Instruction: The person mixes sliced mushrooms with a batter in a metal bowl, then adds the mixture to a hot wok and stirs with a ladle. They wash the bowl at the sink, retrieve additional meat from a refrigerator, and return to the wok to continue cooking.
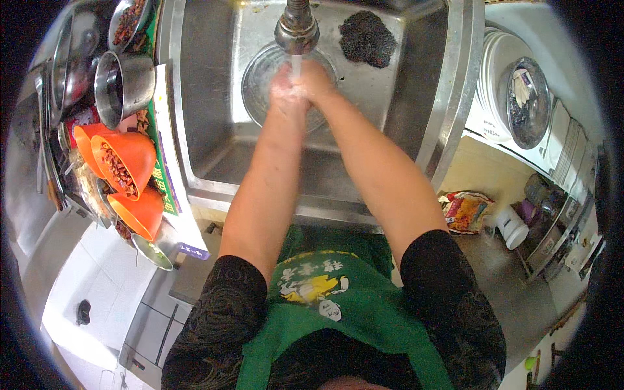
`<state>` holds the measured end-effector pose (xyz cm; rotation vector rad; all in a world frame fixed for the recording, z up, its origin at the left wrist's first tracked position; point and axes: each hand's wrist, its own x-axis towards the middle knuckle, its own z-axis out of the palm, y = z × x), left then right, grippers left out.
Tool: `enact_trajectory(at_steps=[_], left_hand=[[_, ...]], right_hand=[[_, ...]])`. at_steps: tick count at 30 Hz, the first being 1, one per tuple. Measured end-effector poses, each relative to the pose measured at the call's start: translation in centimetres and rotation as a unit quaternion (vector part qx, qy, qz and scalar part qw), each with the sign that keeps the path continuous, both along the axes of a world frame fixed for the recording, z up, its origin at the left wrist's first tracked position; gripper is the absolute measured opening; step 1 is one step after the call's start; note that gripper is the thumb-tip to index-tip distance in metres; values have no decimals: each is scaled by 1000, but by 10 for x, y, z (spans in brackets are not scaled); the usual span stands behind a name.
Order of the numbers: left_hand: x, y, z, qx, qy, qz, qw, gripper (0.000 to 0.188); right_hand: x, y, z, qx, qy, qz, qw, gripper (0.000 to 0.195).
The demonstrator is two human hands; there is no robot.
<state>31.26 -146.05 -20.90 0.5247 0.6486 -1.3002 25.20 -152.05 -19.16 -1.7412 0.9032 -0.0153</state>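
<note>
My left hand (284, 88) and my right hand (316, 82) are pressed together under a metal tap (297, 35). Water (296, 66) pours straight onto them, and motion blur hides the fingers. No object can be made out between the hands. Right below them, a round, shallow bowl (254, 85) rests in the stainless steel sink (214, 122); its middle is covered by the hands and wrists. A dark scouring pad of metal wool (368, 39) lies on the sink floor, to the right of the tap.
Left of the sink are orange bowls (139, 151) with chopped dried chillies, a steel pot (136, 80) and a bowl of spices (127, 24). To the right stand stacked white plates (492, 87) beneath a metal bowl (529, 131). A food packet (465, 212) lies lower right.
</note>
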Motion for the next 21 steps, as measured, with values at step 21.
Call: enact_trajectory(at_steps=[21], left_hand=[[-38,26,68,-123,-119,-26,985,49]], right_hand=[[57,5,-5,570,-288,-473,607,16]])
